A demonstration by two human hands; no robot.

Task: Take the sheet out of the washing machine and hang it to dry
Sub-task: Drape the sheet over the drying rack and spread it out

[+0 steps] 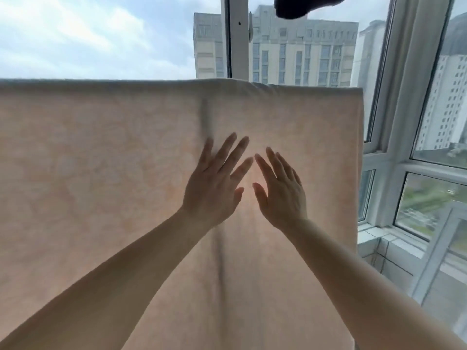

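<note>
A pale peach sheet [101, 173] hangs folded over a horizontal bar that runs across the view at upper middle; the bar itself is hidden under the fold. The sheet fills most of the view and its right edge drops straight down near the window. My left hand [214, 183] lies flat on the sheet with straight, spread fingers. My right hand [280, 188] is beside it, also with straight fingers on or just off the fabric. A vertical crease runs down the sheet between and below the hands.
Behind the sheet is a large window with white frames [237, 39] and tall buildings outside. More window panes and a tiled sill [379, 243] stand at the right. A dark garment [298, 6] hangs at the top edge.
</note>
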